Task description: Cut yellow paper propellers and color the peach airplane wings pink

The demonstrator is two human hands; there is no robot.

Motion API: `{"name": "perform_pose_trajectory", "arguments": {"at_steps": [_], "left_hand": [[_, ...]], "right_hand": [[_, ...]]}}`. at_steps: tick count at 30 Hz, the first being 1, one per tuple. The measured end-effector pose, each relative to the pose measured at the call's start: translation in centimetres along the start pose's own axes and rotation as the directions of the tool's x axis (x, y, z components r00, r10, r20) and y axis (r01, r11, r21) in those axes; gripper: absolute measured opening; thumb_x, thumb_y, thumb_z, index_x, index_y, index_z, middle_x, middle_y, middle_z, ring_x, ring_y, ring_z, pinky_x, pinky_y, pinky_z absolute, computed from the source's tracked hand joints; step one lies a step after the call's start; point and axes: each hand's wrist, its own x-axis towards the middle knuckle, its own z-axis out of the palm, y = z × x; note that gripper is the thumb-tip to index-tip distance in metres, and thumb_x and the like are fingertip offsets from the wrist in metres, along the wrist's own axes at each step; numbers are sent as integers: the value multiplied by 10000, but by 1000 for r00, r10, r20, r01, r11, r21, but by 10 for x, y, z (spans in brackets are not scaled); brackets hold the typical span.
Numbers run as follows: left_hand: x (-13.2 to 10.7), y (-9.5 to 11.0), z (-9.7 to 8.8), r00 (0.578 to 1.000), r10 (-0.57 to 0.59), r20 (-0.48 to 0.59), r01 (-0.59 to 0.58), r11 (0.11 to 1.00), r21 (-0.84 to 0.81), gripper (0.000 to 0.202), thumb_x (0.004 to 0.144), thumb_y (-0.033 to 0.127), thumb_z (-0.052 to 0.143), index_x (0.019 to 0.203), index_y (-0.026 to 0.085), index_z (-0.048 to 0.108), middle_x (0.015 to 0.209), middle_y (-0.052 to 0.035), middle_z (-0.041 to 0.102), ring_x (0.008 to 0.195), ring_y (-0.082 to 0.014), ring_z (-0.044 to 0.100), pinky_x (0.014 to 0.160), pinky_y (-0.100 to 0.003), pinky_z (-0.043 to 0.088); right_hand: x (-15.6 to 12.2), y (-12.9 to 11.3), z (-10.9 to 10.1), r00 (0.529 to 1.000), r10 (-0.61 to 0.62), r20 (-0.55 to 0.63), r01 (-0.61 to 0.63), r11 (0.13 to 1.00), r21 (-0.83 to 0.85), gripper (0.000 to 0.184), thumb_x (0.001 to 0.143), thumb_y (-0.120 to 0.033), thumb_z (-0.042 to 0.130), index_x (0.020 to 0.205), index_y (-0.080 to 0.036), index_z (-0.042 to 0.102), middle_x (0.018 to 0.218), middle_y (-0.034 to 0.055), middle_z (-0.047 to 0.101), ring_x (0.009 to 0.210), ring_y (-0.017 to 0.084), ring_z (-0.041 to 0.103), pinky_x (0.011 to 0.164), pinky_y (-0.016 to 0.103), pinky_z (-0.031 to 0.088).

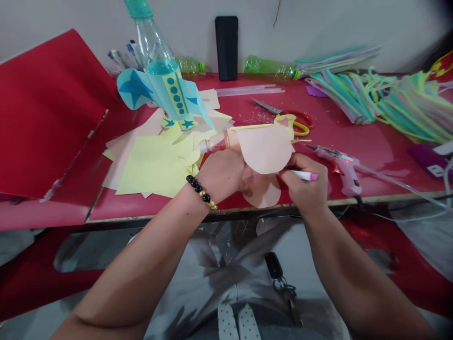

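My left hand (pixel 226 172), with a bead bracelet at the wrist, is closed around a small clear plastic bottle (pixel 216 141) that lies on its side. Pale pink paper pieces (pixel 266 147) are attached to the bottle, one rounded piece standing over it and another (pixel 264 191) hanging below. Some of the left fingers are hidden behind the paper. My right hand (pixel 307 182) grips a white marker (pixel 303 175) with a pink end, its other end hidden at the paper's edge. At the bottle's far end sits a yellow paper piece with a pink star (pixel 285 122).
A decorated bottle (pixel 164 85) stands on yellow and pink paper sheets (pixel 152 163). Scissors (pixel 283 113), a glue gun (pixel 341 167) with its cord, pipe cleaners (pixel 354 94), green bottles (pixel 271 67) and a black phone (pixel 226 47) lie around the red table. A red board (pixel 49 113) leans at left.
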Motion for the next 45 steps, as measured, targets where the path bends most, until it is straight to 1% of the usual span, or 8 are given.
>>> {"name": "perform_pose_trajectory", "arguments": {"at_steps": [7, 11, 22, 29, 33, 37, 42, 45], "left_hand": [[0, 1, 1, 1000, -10, -4, 10, 1000, 11, 608, 703, 601, 677, 1029, 88, 676, 846, -133, 701, 765, -268, 658, 620, -324, 482], [1, 0, 0, 1000, -7, 16, 7, 1000, 12, 575, 706, 600, 676, 985, 97, 691, 841, -129, 702, 774, -266, 657, 641, -325, 488], [0, 1, -2, 999, -26, 34, 26, 1000, 10, 572, 699, 583, 687, 990, 91, 692, 838, -138, 700, 761, -270, 659, 632, -327, 484], [-1, 0, 3, 999, 30, -29, -31, 999, -32, 397, 722, 475, 695, 902, 121, 697, 969, -141, 700, 931, -286, 643, 752, -343, 494], [-1, -2, 6, 993, 69, -94, -74, 995, -61, 354, 731, 401, 690, 959, 129, 681, 1083, -138, 679, 1030, -289, 611, 798, -345, 488], [-1, -2, 5, 998, 40, -44, -41, 998, -41, 356, 716, 417, 706, 930, 134, 686, 952, -115, 697, 928, -272, 639, 752, -332, 487], [-4, -1, 3, 1000, 6, -8, -6, 1000, 11, 506, 688, 524, 715, 1004, 130, 681, 900, -104, 696, 799, -244, 646, 644, -305, 467], [-4, -1, 3, 999, 39, -37, -37, 999, 39, 453, 714, 500, 697, 979, 132, 687, 935, -100, 691, 771, -226, 644, 600, -291, 442]], "right_hand": [[0, 1, 0, 999, 7, -53, -8, 1000, -13, 158, 677, -82, 550, 645, -227, 604, 591, -11, 578, 547, 153, 498, 508, 292, 370], [0, 2, 1, 1000, -7, 21, 7, 1000, 0, 154, 675, -88, 551, 646, -226, 611, 591, -15, 583, 537, 151, 497, 497, 290, 369], [-1, 0, 0, 999, -5, -41, 4, 1000, -25, 150, 680, -74, 559, 641, -214, 596, 583, -21, 576, 539, 142, 494, 507, 285, 370], [2, -2, 0, 967, -73, 243, 52, 994, 93, 121, 738, -119, 593, 772, -219, 652, 697, -11, 642, 609, 151, 545, 546, 273, 406], [5, -2, 3, 950, -97, 297, 69, 992, 105, 118, 737, -121, 593, 799, -195, 661, 756, 2, 669, 652, 150, 564, 582, 267, 424], [5, -1, 5, 953, -100, 286, 78, 993, 86, 70, 700, -122, 601, 695, -178, 641, 610, -27, 600, 549, 120, 504, 504, 242, 374], [2, 0, 4, 989, -55, 139, 51, 998, 31, 83, 688, -108, 593, 649, -179, 614, 546, -37, 538, 508, 108, 452, 462, 235, 335], [2, 0, 4, 971, -88, 221, 78, 995, 54, 60, 697, -131, 603, 697, -175, 643, 582, -25, 584, 540, 123, 501, 493, 242, 378]]}}
